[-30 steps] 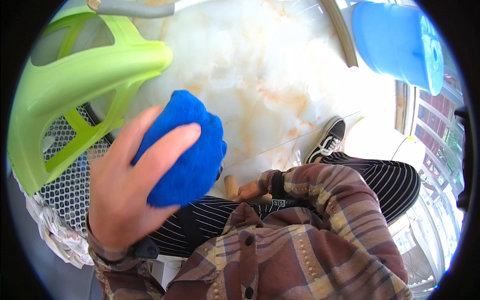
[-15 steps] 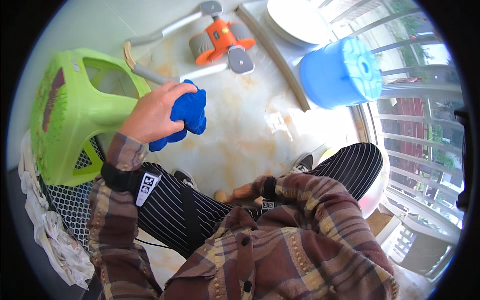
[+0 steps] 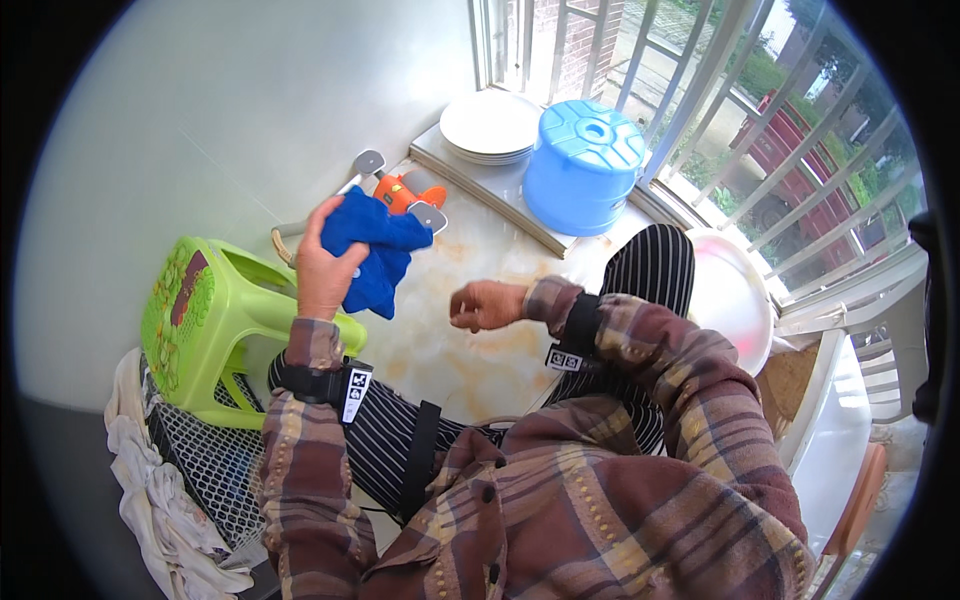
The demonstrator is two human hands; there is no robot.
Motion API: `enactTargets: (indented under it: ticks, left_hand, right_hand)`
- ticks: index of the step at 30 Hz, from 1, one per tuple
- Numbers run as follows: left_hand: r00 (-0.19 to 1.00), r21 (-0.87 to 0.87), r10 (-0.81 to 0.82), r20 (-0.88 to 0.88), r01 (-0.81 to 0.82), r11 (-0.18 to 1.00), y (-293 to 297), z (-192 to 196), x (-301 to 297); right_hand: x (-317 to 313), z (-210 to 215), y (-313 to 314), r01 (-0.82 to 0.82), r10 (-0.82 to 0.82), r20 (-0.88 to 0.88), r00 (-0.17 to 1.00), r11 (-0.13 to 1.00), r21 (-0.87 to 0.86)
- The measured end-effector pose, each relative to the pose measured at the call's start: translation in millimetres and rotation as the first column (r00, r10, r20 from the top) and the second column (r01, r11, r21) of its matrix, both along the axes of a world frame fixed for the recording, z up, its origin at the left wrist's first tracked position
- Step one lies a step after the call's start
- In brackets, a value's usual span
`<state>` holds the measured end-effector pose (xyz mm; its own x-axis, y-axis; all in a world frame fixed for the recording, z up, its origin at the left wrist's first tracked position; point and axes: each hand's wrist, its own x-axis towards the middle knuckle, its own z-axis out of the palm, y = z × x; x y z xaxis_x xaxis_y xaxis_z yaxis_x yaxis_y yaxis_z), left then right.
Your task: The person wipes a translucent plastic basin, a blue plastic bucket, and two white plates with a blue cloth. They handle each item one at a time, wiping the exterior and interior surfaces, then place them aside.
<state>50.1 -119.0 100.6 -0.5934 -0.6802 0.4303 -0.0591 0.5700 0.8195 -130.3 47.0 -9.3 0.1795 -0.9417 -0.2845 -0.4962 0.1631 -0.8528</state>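
Observation:
A bunched royal-blue cloth (image 3: 375, 245) hangs from my left hand (image 3: 328, 262), whose thumb and fingers are closed on its left side. Loose folds of it spread out toward the right and downward. My right hand (image 3: 487, 304) is raised above the floor, to the right of the cloth and apart from it. Its fingers are curled in and nothing shows in them. Behind the cloth, and partly hidden by it, stands an orange ab roller (image 3: 398, 196) with grey pads. The green plastic stool (image 3: 215, 330) is left of my left hand.
Stacked white plates (image 3: 490, 125) and a light-blue plastic bucket (image 3: 585, 175), bottom up, stand on a low slab (image 3: 480, 190) by the barred window (image 3: 700, 110). A white round basin (image 3: 725, 290) is beyond my right knee. Black mesh (image 3: 215, 480) and pale cloth (image 3: 150, 490) lie at lower left.
My right hand has come up from near my lap to above the floor. The blue cloth, still in my left hand, now hangs more spread out. The view has shifted toward the window corner.

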Motion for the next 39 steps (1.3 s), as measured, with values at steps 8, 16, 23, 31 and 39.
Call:
enactTargets:
  ticks: [8, 16, 23, 31, 39]
  left_hand:
    - [0.97, -0.051, -0.146, -0.193, 0.139, 0.989, 43, 96, -63]
    - [0.805, -0.049, -0.545, -0.233, 0.55, 0.833, 37, 22, -147]
    - [0.293, 0.382, -0.625, 0.723, 0.583, 0.716, 84, -218, -89]
    - [-0.562, 0.991, -0.824, 0.075, -0.05, 0.124, 182, -289, -55]
    - [-0.474, 0.974, -0.855, -0.211, -0.034, -0.222, 186, -297, -39]
  right_hand:
    - [-32, 166, -5, 0.377, -0.303, 0.864, 0.403, 0.915, 0.146]
    - [-127, 143, 10, 0.61, -0.451, 0.886, 0.108, 0.733, 0.299]
    - [-196, 120, 50, 0.732, -0.299, 0.94, -0.165, 0.602, 0.32]
    - [-220, 135, 66, 0.664, 0.086, 0.951, -0.296, 0.734, 0.14]
    - [-246, 155, 75, 0.595, -0.229, 0.904, -0.361, 0.689, 0.413]
